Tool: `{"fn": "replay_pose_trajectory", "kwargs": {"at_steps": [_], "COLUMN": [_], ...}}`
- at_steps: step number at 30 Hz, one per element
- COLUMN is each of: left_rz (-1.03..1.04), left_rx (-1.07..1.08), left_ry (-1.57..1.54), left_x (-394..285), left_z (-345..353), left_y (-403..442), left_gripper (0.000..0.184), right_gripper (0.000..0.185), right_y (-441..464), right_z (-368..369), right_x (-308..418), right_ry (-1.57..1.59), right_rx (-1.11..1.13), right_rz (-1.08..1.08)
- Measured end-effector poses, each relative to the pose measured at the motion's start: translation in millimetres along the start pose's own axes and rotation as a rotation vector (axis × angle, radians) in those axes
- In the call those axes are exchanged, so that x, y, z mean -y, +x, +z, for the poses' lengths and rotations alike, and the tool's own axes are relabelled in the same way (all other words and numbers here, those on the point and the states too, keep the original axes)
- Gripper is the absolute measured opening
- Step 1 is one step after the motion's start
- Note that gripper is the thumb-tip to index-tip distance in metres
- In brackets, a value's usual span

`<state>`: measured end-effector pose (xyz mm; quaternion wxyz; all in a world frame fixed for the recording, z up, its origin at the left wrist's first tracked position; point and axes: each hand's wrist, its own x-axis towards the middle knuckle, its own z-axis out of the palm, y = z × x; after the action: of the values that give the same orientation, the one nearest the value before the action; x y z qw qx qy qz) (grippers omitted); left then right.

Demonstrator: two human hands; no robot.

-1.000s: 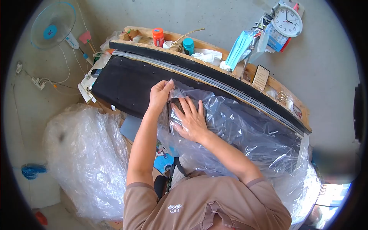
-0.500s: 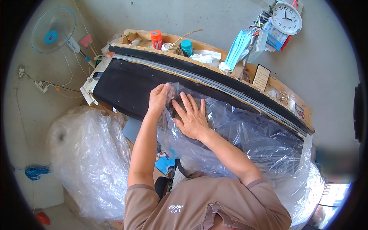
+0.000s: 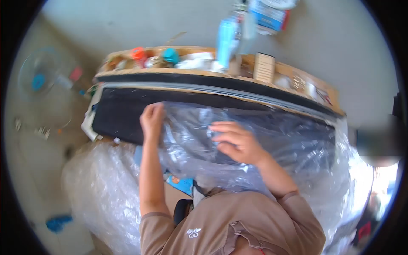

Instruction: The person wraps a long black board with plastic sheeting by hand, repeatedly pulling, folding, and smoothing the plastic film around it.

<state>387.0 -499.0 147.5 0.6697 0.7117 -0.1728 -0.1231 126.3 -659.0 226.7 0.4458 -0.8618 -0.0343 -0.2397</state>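
**Clear film creeping left over the black panel, right hand off to the side**

So nearest the camera there's the brown shirt (image 3: pixel 238 208), with a big crinkly heap of clear plastic (image 3: pixel 104 191) puffed up at lower left.

Past that, the hands are well apart. The left hand (image 3: pixel 151 121) has its fingers closed on the upper left corner of the clear film (image 3: pixel 191 142). The right hand (image 3: pixel 239 142) has moved away from the left one, and its fingers, no longer splayed flat, are loosely bent and open. Can't tell if they're touching the film or just above it. The film's edge has shifted left too, so a bit more of the panel looks covered, though the left end is bare.

The film is thin, shiny and wrinkly, kinda bluish where it crosses the black panel (image 3: pixel 119 112), mid-frame. That panel is long, matte and fabric-looking, with pale specks. Behind it a slim grey strip (image 3: pixel 170 86) follows the gentle curve.

Farther back, a pale wooden tray (image 3: pixel 293 70) holds a squat teal-lidded jar (image 3: pixel 171 55) and a red-orange jar (image 3: pixel 138 55). Soft blue masks (image 3: pixel 225 40) hang at upper centre before a smooth grey wall (image 3: pixel 148 25).
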Motion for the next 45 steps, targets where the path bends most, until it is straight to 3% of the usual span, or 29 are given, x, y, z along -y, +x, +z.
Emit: {"fn": "replay_pose_trajectory", "kwargs": {"at_steps": [1,3,4,6,7,8,9,10,12,15,16,19,20,22,25,28,31,32,34,37,39,40,42,45], "left_rz": [0.005,0.068,0.079,0.042,-0.069,-0.103,-0.006,0.1,0.535,0.378,0.277,0.349,0.414,0.432,0.374,0.29,0.383,0.329,0.29,0.312,0.342,0.347,0.374,0.425], "left_rx": [-0.019,-0.091,-0.086,-0.073,-0.05,-0.099,-0.132,-0.02,-0.114,-0.116,-0.131,-0.133,-0.125,-0.109,-0.158,-0.169,-0.124,-0.118,-0.133,-0.178,-0.143,-0.122,-0.126,-0.129], "left_ry": [0.031,0.17,0.149,-0.008,-0.175,-0.139,-0.068,0.018,0.782,1.028,1.185,1.198,1.184,1.231,1.263,1.305,1.355,1.354,1.354,1.291,1.274,1.263,1.243,1.108], "left_x": [-4.9,-2.1,-4.8,2.0,24.1,15.6,24.5,54.8,21.1,4.1,-0.8,8.6,13.0,21.6,17.0,21.3,16.5,15.2,19.7,28.8,21.2,18.8,23.7,25.3], "left_z": [2.4,5.2,6.5,-1.2,-25.6,-30.5,-38.4,-68.9,-38.2,-10.7,-4.8,-7.3,-13.5,-25.3,-35.8,-45.7,-47.0,-42.6,-43.2,-50.9,-44.5,-43.8,-47.2,-62.3], "left_y": [-1.4,-1.3,-4.3,-6.5,3.1,-0.4,3.3,25.8,9.1,-2.1,-3.1,1.2,6.7,15.3,15.3,11.9,17.4,15.2,19.4,22.0,13.5,13.6,18.1,21.8], "left_gripper": [0.012,0.014,0.015,0.019,0.016,0.012,0.01,0.015,0.02,0.023,0.023,0.024,0.025,0.026,0.026,0.025,0.027,0.027,0.028,0.028,0.027,0.027,0.028,0.029], "right_gripper": [0.014,0.012,0.024,0.051,0.071,0.07,0.069,0.064,0.058,0.052,0.04,0.025,0.016,0.017,0.033,0.045,0.053,0.054,0.056,0.055,0.045,0.036,0.034,0.044], "right_y": [-24.1,-95.7,-139.6,-222.8,-258.7,-268.8,-275.6,-288.2,-329.2,-381.8,-384.3,-337.3,-312.9,-284.1,-286.3,-308.7,-301.3,-306.1,-311.2,-362.9,-378.6,-376.3,-333.9,-280.1], "right_z": [-44.1,-108.5,-133.7,-145.7,-146.1,-143.8,-141.0,-148.0,-170.0,-196.2,-200.7,-217.6,-216.4,-198.7,-174.9,-161.7,-223.7,-247.9,-269.4,-259.0,-245.4,-242.3,-232.9,-191.4], "right_x": [-0.7,-18.2,-32.9,-31.5,-27.0,-4.3,15.3,20.1,-8.9,-39.6,-42.9,-11.7,-15.2,-29.8,-40.0,-30.3,-58.3,-76.2,-81.5,-74.9,-58.9,-47.0,-31.4,-42.6], "right_ry": [-0.227,-0.493,-0.57,-1.386,-1.217,-1.17,-1.105,-1.128,-1.236,-1.367,-1.353,-1.336,-1.311,-0.904,-1.131,-1.19,-1.109,-1.128,-1.003,-1.118,-1.415,-1.534,-1.3,-1.181], "right_rx": [-0.034,-0.406,-0.568,-0.18,-0.089,0.006,0.104,0.106,-0.173,-0.541,-0.725,-0.687,-0.793,-0.658,-0.438,-0.473,-0.71,-0.746,-0.668,-0.613,-0.619,-0.63,-0.699,-0.41], "right_rz": [-0.085,0.247,0.491,0.802,0.86,0.842,0.824,0.817,0.962,1.08,1.097,1.073,0.817,0.78,0.672,0.872,1.334,1.438,1.567,1.299,1.508,1.285,0.893,0.743]}}
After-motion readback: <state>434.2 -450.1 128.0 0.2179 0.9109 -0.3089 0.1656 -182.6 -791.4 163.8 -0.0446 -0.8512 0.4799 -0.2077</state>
